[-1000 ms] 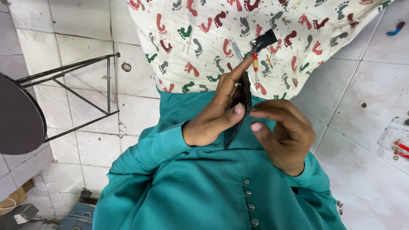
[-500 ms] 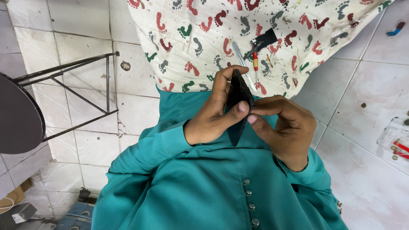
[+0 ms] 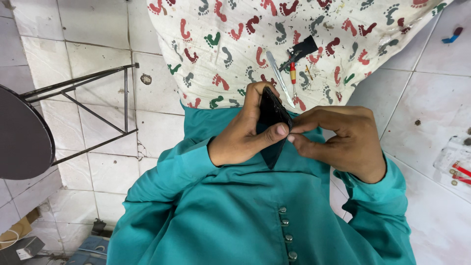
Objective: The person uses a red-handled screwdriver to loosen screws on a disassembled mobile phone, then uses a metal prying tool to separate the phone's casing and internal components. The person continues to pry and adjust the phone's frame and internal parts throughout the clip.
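Black and flat, a phone-like slab (image 3: 273, 122) sits at the centre of the frame, held edge-on between both hands above a teal-sleeved lap. The left hand (image 3: 244, 132) wraps around its left side, thumb pressed on the near face and fingers curled behind. The right hand (image 3: 341, 140) pinches the slab's right edge with thumb and forefinger, the other fingers folded under. Just above the hands, a cloth (image 3: 274, 44) printed with coloured footprints fills the upper middle of the frame and carries a silver scalpel-like blade (image 3: 279, 77), a red-handled screwdriver (image 3: 293, 78) and a small black part (image 3: 305, 47). A dark round stool (image 3: 24, 132) with thin metal legs stands at the left edge, on pale floor tiles (image 3: 431, 108). Small red-tipped pieces (image 3: 458, 172) lie at the right edge.
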